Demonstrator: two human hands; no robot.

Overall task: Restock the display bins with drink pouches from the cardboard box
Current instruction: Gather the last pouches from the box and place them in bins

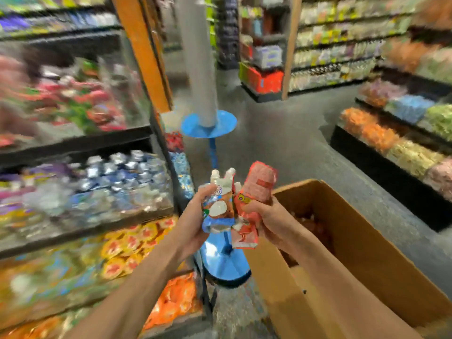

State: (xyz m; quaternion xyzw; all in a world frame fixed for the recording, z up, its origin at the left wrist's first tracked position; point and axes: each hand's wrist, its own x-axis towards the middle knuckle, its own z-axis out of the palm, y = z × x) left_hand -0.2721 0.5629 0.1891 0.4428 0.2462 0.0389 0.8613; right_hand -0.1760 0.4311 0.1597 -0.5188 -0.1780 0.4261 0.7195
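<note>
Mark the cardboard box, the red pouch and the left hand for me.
cardboard box [371, 250], head view, inner side wall.
red pouch [261, 184], head view, upper panel.
left hand [193, 215], head view, back of hand.

Left display bins [78, 140] smeared with blur, goods unreadable; cardboard box [371, 265] cut by bottom edge, contents too dim to tell; print on pouches [220, 209] illegible.

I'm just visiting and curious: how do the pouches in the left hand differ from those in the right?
The left hand grips brown pouches with blue bases; the right hand grips red pouches. The brown pouches show white caps on top; the red pouches show none there. Both bunches are held close together.
</note>
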